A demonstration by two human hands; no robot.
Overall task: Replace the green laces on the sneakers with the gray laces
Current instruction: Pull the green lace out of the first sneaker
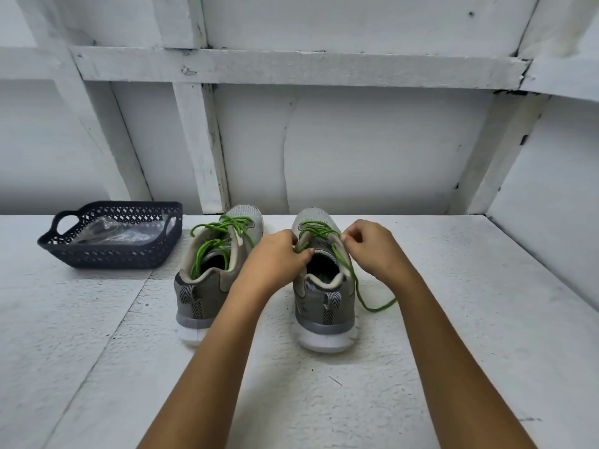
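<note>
Left grip (pixel 275 251) and right grip (pixel 369 251): both pinching green lace (pixel 319 229) at top eyelets of right sneaker (pixel 324 303), mid-bench (pixel 453 335) toward back edge. Looks like unlacing under way; left sneaker (pixel 207 286) not yet unlaced. Next calls for drawing strands out eyelet by eyelet. Apparently gray laces (pixel 123 233), bagged in basket (pixel 110 254), back-left corner.

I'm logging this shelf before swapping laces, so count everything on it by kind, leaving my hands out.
Gray sneakers: 2
Green laces: 2
Dark lattice basket: 1
Clear plastic packet, lying in the basket: 1
Total: 6
</note>
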